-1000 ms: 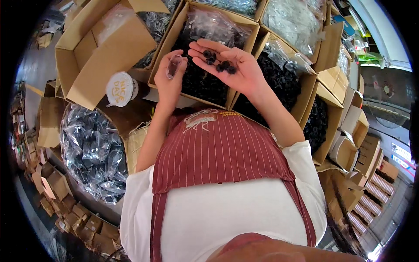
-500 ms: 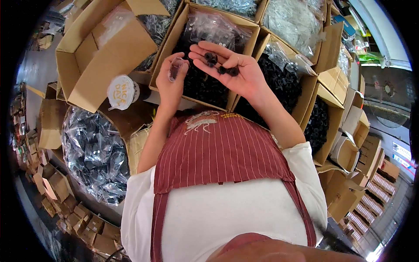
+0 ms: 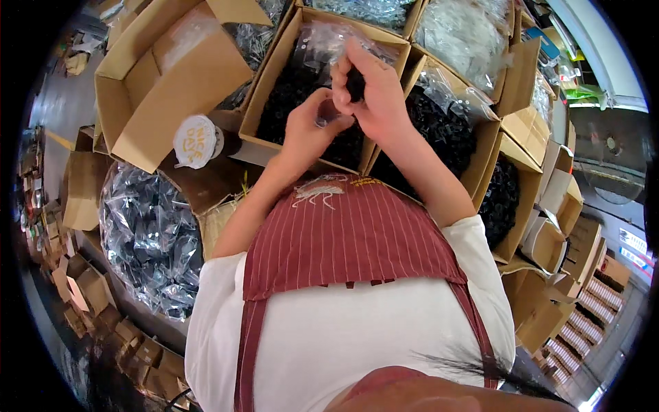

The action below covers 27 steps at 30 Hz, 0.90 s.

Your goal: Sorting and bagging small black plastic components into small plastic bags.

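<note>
My left hand (image 3: 310, 130) is closed on a small clear plastic bag (image 3: 325, 112), its mouth spread between thumb and fingers. Right beside it, my right hand (image 3: 382, 99) is cupped with its fingers curled round small black plastic parts (image 3: 355, 84). Its lower edge meets the bag's mouth; whether any parts are inside the bag I cannot make out. Both hands are over an open carton (image 3: 250, 123) of loose black parts (image 3: 276, 103). Filled clear bags (image 3: 317, 38) lie at that carton's far end.
A lidded white cup (image 3: 197, 141) stands left of the carton, near a tilted open box (image 3: 175, 103). Bagged black parts (image 3: 147, 237) fill a container at the left. Further cartons of black parts (image 3: 439, 127) sit to the right, with clear bags (image 3: 458, 41) behind.
My left hand has moved right with the bag, up to my right hand. The right palm, flat and open before, has curled and turned toward the bag's mouth.
</note>
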### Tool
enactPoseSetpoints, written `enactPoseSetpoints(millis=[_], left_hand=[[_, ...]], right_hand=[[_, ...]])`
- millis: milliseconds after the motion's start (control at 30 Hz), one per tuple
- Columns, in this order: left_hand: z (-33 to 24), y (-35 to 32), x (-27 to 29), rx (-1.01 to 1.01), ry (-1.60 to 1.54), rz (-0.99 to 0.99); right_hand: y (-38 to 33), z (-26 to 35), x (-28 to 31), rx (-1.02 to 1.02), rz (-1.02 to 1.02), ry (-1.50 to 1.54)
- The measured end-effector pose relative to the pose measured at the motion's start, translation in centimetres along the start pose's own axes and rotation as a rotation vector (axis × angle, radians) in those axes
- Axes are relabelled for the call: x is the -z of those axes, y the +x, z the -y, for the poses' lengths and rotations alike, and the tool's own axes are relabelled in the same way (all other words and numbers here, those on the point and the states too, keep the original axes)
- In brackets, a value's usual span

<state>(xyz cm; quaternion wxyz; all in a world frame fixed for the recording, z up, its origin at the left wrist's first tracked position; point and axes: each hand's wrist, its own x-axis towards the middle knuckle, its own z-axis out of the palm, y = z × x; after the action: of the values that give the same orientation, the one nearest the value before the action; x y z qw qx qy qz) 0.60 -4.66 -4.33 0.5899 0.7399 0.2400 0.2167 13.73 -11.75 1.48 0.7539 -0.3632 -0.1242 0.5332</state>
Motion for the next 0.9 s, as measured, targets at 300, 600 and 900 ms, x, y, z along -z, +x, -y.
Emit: enactPoseSetpoints(millis=[300,600,900], left_hand=[[0.9,0.9,-1.6,-0.052,-0.189,-0.062],[-1.3,0.7,0.4,-0.168,-0.251,0.142],[-5.3,1.3,3.6,0.025,0.274,0.538]], right_hand=[[-0.7,-0.5,-1.1,0.341,0.15,-0.459],[-1.8,4.4,1.6,0.647,0.413,-1.026],[-4.6,6.1,3.7,0.569,0.237,-1.464]])
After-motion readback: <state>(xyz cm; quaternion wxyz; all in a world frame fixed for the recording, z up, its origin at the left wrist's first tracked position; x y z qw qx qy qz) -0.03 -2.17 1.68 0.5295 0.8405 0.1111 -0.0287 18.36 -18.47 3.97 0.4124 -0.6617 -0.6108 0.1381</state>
